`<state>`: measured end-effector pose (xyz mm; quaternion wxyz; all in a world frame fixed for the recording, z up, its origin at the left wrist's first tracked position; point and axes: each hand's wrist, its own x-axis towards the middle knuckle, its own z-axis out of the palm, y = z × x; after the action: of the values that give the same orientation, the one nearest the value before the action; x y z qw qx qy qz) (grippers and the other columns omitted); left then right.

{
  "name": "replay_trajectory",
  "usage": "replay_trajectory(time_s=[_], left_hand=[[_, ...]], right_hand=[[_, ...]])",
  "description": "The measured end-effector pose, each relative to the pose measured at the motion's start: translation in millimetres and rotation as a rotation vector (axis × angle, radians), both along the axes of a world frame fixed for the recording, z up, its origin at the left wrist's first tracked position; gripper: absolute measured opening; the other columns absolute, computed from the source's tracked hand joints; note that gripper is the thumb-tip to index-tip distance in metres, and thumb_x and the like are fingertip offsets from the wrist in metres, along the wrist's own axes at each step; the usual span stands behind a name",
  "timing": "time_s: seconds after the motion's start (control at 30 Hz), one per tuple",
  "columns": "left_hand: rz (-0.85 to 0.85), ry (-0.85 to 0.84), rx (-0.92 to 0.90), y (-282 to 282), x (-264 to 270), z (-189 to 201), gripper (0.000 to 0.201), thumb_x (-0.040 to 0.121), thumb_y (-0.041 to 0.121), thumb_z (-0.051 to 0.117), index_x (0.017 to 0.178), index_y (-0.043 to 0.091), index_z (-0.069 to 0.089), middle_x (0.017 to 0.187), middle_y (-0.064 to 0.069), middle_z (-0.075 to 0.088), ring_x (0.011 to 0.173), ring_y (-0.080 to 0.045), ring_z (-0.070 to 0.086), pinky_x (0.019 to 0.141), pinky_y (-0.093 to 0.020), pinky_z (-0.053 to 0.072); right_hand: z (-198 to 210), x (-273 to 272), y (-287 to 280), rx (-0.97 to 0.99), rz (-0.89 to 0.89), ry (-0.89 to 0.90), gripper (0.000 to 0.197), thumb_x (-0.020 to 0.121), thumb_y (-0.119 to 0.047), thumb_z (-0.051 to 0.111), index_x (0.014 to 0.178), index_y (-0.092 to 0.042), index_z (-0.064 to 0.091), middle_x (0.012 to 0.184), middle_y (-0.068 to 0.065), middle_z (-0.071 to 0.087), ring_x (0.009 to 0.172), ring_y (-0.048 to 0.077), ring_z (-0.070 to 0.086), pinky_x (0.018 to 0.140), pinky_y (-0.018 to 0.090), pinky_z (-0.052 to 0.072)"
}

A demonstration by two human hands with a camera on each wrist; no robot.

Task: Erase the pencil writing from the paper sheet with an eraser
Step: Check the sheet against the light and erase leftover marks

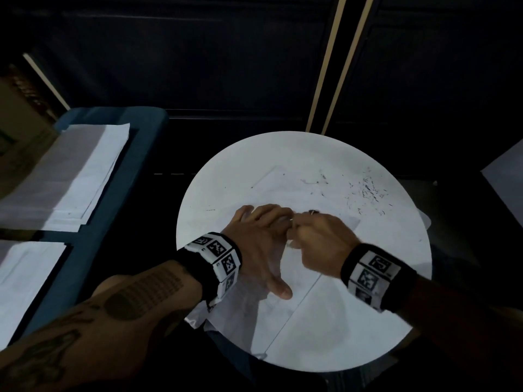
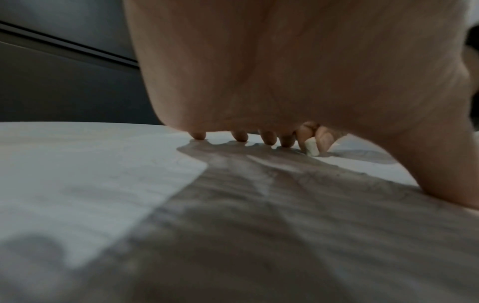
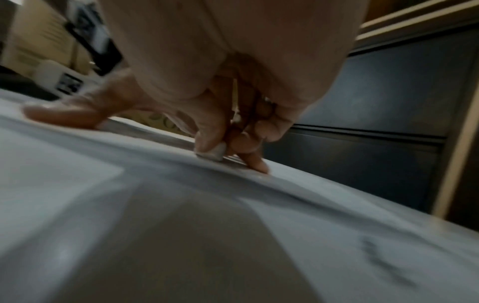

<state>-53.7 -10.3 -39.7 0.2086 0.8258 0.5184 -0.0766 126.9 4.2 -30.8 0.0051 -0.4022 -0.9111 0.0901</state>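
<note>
At frame centre, the left hand (image 1: 256, 236) presses flat, fingers straight, on the paper (image 1: 305, 306) covering the round surface (image 1: 396, 321). The right hand (image 1: 319, 241) pinches the eraser (image 3: 215, 153), its tip touching the paper.

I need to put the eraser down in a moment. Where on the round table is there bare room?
The round white table is bare near its right rim, beside the right hand. The far right is littered with dark eraser crumbs; the centre is crowded by both hands on the white paper sheet.
</note>
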Motion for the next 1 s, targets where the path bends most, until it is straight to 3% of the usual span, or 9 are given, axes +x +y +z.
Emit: replay_trajectory(time_s=[0.1, 0.2, 0.33, 0.4, 0.5, 0.63, 0.77, 0.9, 1.0], left_hand=[[-0.002, -0.069, -0.034, 1.9, -5.6, -3.3, 0.142, 0.045, 0.081, 0.087, 0.160, 0.054, 0.008, 0.164, 0.029, 0.002, 0.152, 0.003, -0.010, 0.126, -0.042, -0.010], [0.000, 0.000, 0.020, -0.5, -1.5, -2.9, 0.142, 0.042, 0.084, 0.084, 0.160, 0.048, 0.015, 0.165, 0.026, 0.006, 0.155, -0.004, -0.004, 0.127, -0.044, -0.006], [-0.007, -0.059, -0.017, 0.5, -4.7, -2.2, 0.144, 0.040, 0.090, 0.076, 0.161, 0.052, 0.009, 0.166, 0.026, 0.004, 0.154, 0.000, -0.009, 0.126, -0.042, -0.009], [-0.032, -0.055, -0.036, 2.8, -6.4, -1.2, 0.139, 0.049, 0.086, 0.080, 0.161, 0.053, 0.005, 0.166, 0.027, 0.000, 0.152, 0.002, -0.013, 0.125, -0.041, -0.010], [-0.053, 0.044, 0.002, 3.1, -1.8, 0.8, 0.131, 0.052, 0.088, 0.078, 0.158, 0.047, 0.012, 0.166, 0.024, 0.002, 0.154, -0.003, -0.009, 0.126, -0.047, -0.006], [-0.049, 0.026, -0.012, 4.0, -4.0, -0.2, 0.136, 0.051, 0.090, 0.076, 0.160, 0.049, 0.005, 0.167, 0.024, 0.002, 0.156, -0.006, -0.008, 0.126, -0.049, -0.005], [-0.066, 0.046, 0.031, 3.5, -0.3, 4.8, 0.129, 0.054, 0.087, 0.077, 0.155, 0.047, 0.009, 0.169, 0.015, 0.008, 0.156, -0.010, -0.001, 0.125, -0.053, 0.002], [-0.068, 0.040, 0.052, 1.1, -3.0, -1.4, 0.135, 0.050, 0.092, 0.074, 0.158, 0.050, 0.004, 0.168, 0.019, 0.006, 0.155, -0.008, -0.004, 0.125, -0.047, -0.001], [-0.060, 0.031, 0.051, 2.6, -0.8, 0.6, 0.128, 0.050, 0.088, 0.077, 0.151, 0.051, 0.008, 0.166, 0.018, 0.009, 0.154, -0.007, -0.002, 0.124, -0.049, 0.003]], right_hand=[[-4.0, -11.3, -19.8, -0.152, 0.138, -0.006, 0.025, 0.072, -0.003, 0.074, 0.088, -0.021, 0.079, 0.101, 0.001, 0.068, 0.088, 0.031, 0.070, 0.067, 0.045, 0.062], [-5.2, 0.6, 0.7, -0.057, 0.075, 0.046, 0.024, 0.075, -0.001, 0.076, 0.091, -0.019, 0.081, 0.099, 0.003, 0.071, 0.087, 0.033, 0.070, 0.068, 0.043, 0.061], [-4.4, -3.9, -16.8, -0.060, 0.210, 0.041, 0.027, 0.057, 0.003, 0.078, 0.074, -0.018, 0.077, 0.084, 0.002, 0.070, 0.072, 0.031, 0.071, 0.053, 0.039, 0.059], [-5.3, -7.2, -25.1, -0.120, 0.301, 0.038, 0.027, 0.061, 0.001, 0.076, 0.079, -0.019, 0.079, 0.090, 0.000, 0.072, 0.081, 0.028, 0.073, 0.059, 0.038, 0.061], [0.0, 10.6, 5.7, -0.048, 0.047, 0.033, 0.026, 0.083, -0.002, 0.072, 0.101, -0.018, 0.080, 0.109, 0.002, 0.071, 0.103, 0.028, 0.067, 0.082, 0.038, 0.059], [-9.9, 8.9, -10.5, -0.068, 0.183, 0.047, 0.031, 0.060, 0.006, 0.083, 0.080, -0.017, 0.079, 0.087, 0.002, 0.071, 0.072, 0.029, 0.070, 0.058, 0.034, 0.060], [0.0, 20.5, 7.4, -0.105, 0.014, -0.009, 0.020, 0.091, -0.008, 0.066, 0.103, -0.020, 0.078, 0.111, -0.001, 0.068, 0.104, 0.024, 0.064, 0.088, 0.038, 0.055], [-2.9, 12.9, -6.7, -0.124, 0.169, 0.040, 0.023, 0.077, 0.000, 0.077, 0.093, -0.017, 0.080, 0.100, 0.001, 0.072, 0.089, 0.028, 0.070, 0.074, 0.035, 0.059], [0.6, 22.7, 9.1, -0.134, 0.030, 0.005, 0.020, 0.093, -0.009, 0.065, 0.106, -0.018, 0.078, 0.113, 0.002, 0.068, 0.107, 0.027, 0.063, 0.090, 0.035, 0.052]])
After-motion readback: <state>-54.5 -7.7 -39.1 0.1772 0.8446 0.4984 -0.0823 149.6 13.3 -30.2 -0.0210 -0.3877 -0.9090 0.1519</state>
